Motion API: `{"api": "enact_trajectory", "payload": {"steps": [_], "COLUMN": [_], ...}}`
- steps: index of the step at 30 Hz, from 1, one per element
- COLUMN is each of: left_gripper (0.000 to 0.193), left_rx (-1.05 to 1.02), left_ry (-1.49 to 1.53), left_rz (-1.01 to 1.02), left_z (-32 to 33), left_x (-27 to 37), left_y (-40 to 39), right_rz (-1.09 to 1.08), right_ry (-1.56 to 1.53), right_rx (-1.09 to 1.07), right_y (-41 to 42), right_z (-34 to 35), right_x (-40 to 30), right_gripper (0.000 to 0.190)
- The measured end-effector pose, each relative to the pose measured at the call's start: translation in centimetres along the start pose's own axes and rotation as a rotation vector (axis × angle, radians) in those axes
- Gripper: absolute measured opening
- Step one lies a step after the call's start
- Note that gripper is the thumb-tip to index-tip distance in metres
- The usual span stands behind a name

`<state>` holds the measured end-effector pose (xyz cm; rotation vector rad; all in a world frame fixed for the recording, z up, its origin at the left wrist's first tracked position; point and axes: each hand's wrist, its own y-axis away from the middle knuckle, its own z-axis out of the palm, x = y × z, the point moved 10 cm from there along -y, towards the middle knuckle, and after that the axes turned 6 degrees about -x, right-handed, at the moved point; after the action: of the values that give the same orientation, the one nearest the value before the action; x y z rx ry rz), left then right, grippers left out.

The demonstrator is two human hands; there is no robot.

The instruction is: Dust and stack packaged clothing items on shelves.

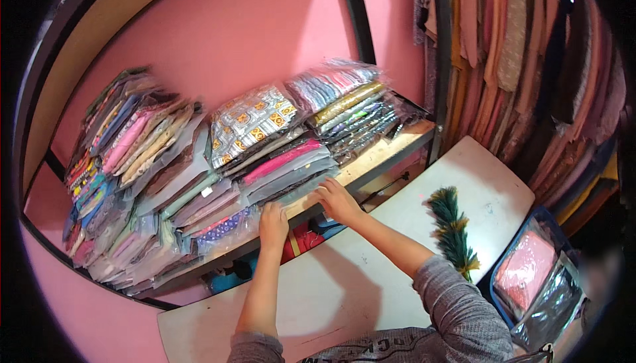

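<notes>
Both my hands reach over a white table to a wooden shelf with stacks of folded fabrics in clear plastic bags. My left hand (273, 221) rests at the front of a stack, by a purple patterned packet (223, 226); its fingertips touch plastic. My right hand (338, 201) is at the front edge of the same pile, fingers bent and slightly apart, beside a grey packet (293, 169). Whether either hand grips a bag cannot be told. Above lies a bright pink packet (283, 161), and higher a white packet with an orange pattern (253, 119).
The white table (308, 308) lies below my forearms, with a green and yellow tinsel garland (452, 228) on it. A blue basket (497, 288) of bagged items stands at the right. Many fabrics (512, 64) hang at the upper right. The shelf's dark edge (387, 156) runs before the stacks.
</notes>
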<state>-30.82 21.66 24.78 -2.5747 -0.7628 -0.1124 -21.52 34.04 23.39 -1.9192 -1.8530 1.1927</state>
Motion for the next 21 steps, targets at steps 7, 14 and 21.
{"api": "enact_trajectory", "payload": {"steps": [7, 14, 21], "left_gripper": [0.01, 0.013, 0.012], "left_rx": [-0.291, -0.576, -0.802], "left_ry": [0.227, 0.434, 0.4], "left_rz": [0.061, 0.031, 0.071], "left_z": [5.1, 11.6, 13.2], "left_x": [5.6, 5.9, 8.7], "left_y": [21.2, 34.2, 32.9], "right_rz": [0.315, 0.31, 1.008], "right_ry": [-0.025, -0.001, 0.841], "right_rx": [-0.131, -0.053, 0.272], "right_y": [28.3, 40.1, 52.9], "right_z": [-2.6, -11.7, -29.7], "right_x": [-1.1, -8.6, -3.7], "right_gripper": [0.026, 0.015, 0.05]}}
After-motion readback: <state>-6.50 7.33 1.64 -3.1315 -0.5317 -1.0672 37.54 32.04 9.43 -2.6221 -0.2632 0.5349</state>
